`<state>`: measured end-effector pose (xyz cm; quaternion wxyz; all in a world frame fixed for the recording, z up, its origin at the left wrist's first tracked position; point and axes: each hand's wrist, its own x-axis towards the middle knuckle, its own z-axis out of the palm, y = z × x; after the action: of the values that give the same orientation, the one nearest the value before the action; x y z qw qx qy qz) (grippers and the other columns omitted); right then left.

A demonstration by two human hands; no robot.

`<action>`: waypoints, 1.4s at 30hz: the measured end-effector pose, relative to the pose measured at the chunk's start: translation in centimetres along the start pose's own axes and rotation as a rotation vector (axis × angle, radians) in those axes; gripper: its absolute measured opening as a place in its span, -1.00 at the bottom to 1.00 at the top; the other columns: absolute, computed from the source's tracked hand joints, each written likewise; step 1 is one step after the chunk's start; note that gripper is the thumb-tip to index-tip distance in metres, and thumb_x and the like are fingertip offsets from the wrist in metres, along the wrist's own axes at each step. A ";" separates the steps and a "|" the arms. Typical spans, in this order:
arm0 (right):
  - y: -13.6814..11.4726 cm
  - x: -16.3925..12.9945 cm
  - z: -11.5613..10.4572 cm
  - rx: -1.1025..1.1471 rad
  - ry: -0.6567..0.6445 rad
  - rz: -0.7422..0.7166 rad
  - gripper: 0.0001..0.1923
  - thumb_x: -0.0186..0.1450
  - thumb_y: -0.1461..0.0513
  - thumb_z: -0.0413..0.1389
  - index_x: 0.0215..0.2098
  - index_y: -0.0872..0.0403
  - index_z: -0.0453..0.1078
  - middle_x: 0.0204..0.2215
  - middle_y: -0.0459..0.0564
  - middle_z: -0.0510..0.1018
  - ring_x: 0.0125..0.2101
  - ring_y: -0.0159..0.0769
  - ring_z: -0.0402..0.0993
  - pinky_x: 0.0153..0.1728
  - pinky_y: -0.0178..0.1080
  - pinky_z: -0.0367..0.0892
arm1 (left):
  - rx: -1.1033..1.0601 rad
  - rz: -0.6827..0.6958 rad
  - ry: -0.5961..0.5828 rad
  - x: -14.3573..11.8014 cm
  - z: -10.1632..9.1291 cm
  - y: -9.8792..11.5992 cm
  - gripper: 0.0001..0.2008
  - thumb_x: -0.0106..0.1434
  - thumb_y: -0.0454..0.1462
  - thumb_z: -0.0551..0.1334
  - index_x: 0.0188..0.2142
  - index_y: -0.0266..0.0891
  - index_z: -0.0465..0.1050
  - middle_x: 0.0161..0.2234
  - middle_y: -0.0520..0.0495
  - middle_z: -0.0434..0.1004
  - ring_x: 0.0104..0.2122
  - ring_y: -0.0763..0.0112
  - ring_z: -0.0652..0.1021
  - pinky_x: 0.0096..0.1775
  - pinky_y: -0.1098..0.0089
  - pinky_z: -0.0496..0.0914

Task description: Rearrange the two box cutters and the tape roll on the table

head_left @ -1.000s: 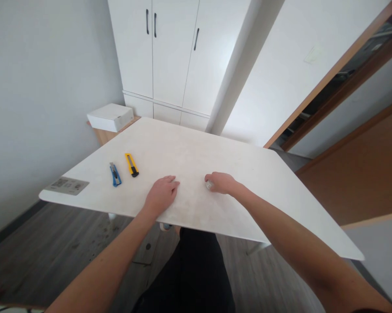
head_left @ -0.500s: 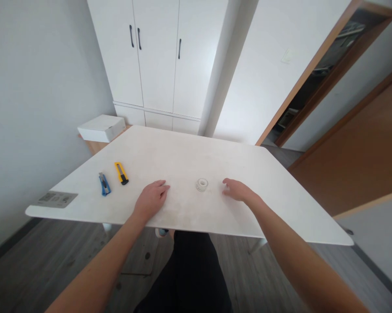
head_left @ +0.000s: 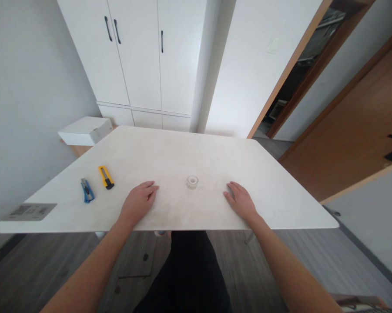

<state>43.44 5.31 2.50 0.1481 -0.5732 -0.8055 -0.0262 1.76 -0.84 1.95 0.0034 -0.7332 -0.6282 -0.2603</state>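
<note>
Both hands, left [head_left: 137, 204] and right [head_left: 240, 203], lie flat, fingers together, flanking the tape roll [head_left: 192, 182], probably light, stiff, best pinched by its rim.

White room, one table [head_left: 169, 148], daylight.
White wardrobe [head_left: 133, 56] on back wall, grey wood floor [head_left: 35, 269], open wooden door [head_left: 352, 130] right, white box [head_left: 85, 130] on side stand.
</note>
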 end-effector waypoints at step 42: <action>3.8 13.7 -7.6 -0.264 -0.605 0.210 -0.50 0.17 0.20 0.20 0.10 -0.05 0.38 -0.06 -0.02 0.56 -0.17 -0.20 0.50 -0.34 -0.29 0.31 | 0.021 0.018 0.007 0.2 0.2 -0.2 -0.56 0.33 -0.13 -0.01 -0.10 -0.18 0.61 0.06 -0.17 0.55 0.03 0.14 0.54 0.14 0.14 0.38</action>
<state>44.42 17.55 13.00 -0.1709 -0.6490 -0.7391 0.0566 1.61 -0.51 1.82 0.0157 -0.7379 -0.6243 -0.2561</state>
